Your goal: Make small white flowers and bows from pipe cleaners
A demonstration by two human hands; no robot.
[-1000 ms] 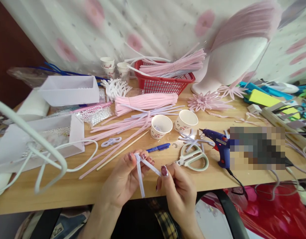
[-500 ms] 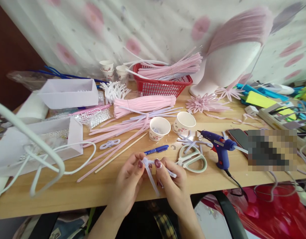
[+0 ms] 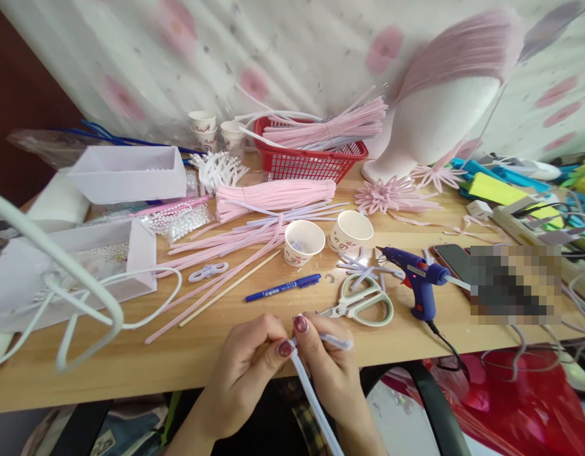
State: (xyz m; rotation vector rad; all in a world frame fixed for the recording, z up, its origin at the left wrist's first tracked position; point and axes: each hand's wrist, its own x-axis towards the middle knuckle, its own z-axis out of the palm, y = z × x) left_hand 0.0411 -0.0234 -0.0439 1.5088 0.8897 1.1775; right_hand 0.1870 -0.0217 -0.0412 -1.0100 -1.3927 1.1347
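Note:
Both hands meet at the front edge of the table, pinching a pale lilac pipe cleaner [image 3: 312, 394]. My left hand [image 3: 254, 358] closes thumb and fingers on its bent part. Right beside it, my right hand [image 3: 327, 348] grips the same piece, thumb pressed down. One long end hangs toward my lap, and a short looped end sticks out right of my right fingers. The fingers hide the bend itself. Just beyond the hands lie a blue pen [image 3: 282, 288] and scissors [image 3: 361, 304] with pale green-edged handles. A looped lilac piece [image 3: 208, 272] rests farther left.
Paper cups [image 3: 303, 244] stand mid-table, one holding small lilac bits. At right are a blue glue gun [image 3: 416, 275] and a phone [image 3: 451, 261]. Behind are pink pipe cleaners [image 3: 277, 197], a red basket [image 3: 311, 166] and a foam head [image 3: 444, 120]. White boxes [image 3: 144, 259] stand left.
My hands have drawn together and lower, toward the table edge. The fingers now cover the knot seen earlier, and a longer lilac end hangs down. The pen is fully uncovered.

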